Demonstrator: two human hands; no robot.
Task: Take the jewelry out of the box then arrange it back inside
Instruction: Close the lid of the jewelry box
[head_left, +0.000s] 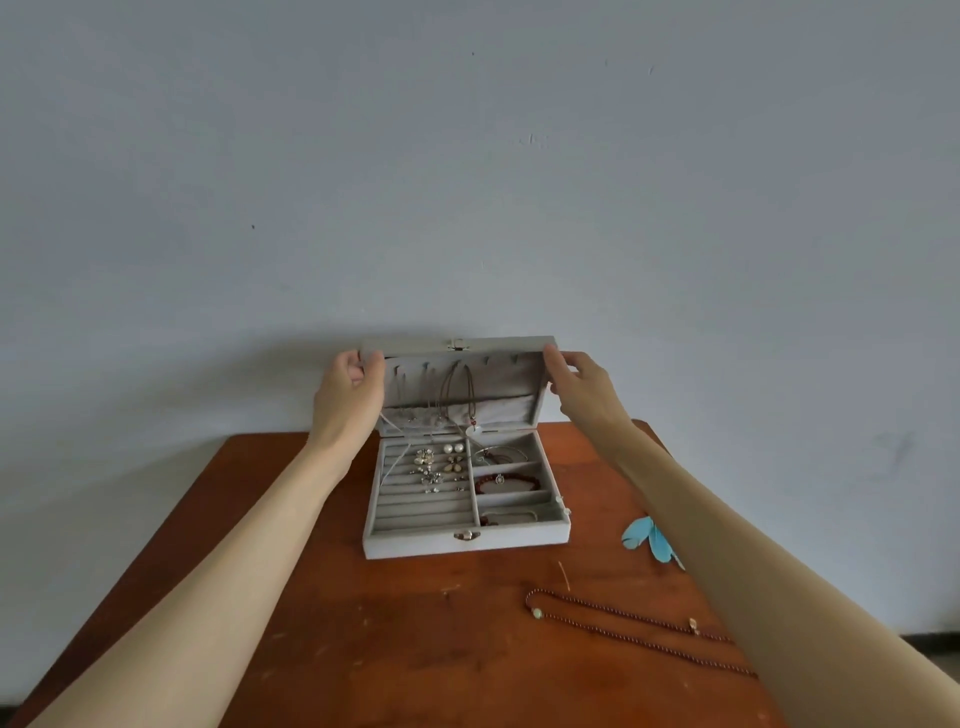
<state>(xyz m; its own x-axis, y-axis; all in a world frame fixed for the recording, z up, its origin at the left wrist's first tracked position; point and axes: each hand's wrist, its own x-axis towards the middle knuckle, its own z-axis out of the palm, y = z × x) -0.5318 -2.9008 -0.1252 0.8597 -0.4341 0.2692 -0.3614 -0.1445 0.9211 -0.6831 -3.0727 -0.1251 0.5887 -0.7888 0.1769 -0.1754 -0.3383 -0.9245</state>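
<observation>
Left hand (347, 387) and right hand (574, 384) each grip a lid (457, 345) corner, steadying the box (467, 540) (jewelry mostly inside).

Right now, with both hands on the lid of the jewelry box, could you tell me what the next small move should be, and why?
Probably let go of the lid and reach into the tray. The left hand and right hand grip its top corners, the lid stands upright, and the box still holds earrings and a red bracelet.
</observation>
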